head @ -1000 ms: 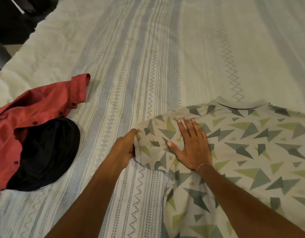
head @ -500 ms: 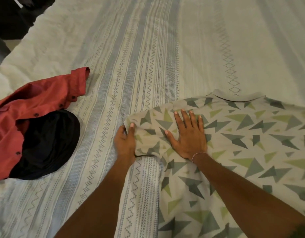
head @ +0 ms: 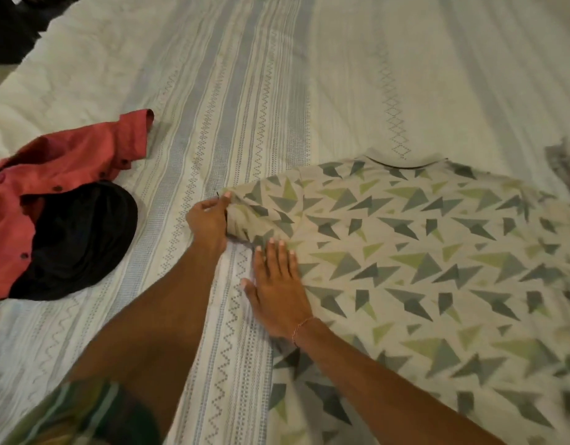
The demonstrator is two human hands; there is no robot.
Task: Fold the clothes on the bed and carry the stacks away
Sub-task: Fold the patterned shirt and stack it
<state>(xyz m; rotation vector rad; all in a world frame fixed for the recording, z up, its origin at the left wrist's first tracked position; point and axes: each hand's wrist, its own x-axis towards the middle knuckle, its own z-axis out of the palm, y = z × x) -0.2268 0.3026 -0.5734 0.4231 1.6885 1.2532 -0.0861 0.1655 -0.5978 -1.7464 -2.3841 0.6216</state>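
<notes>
A bedroom in a home: a wide bed [head: 309,75] under a pale striped, zigzag-woven cover fills the view, loose clothes lie on it, and dark floor shows past its far left corner.

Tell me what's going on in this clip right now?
A person is folding a triangle-print shirt spread on the bed. The left hand pinches the sleeve edge and turns it inward, while the right hand lies flat, fingers straight, along the shirt's side edge. A red button shirt and a black garment lie unfolded in a heap to the left. No finished stacks are in view.
</notes>
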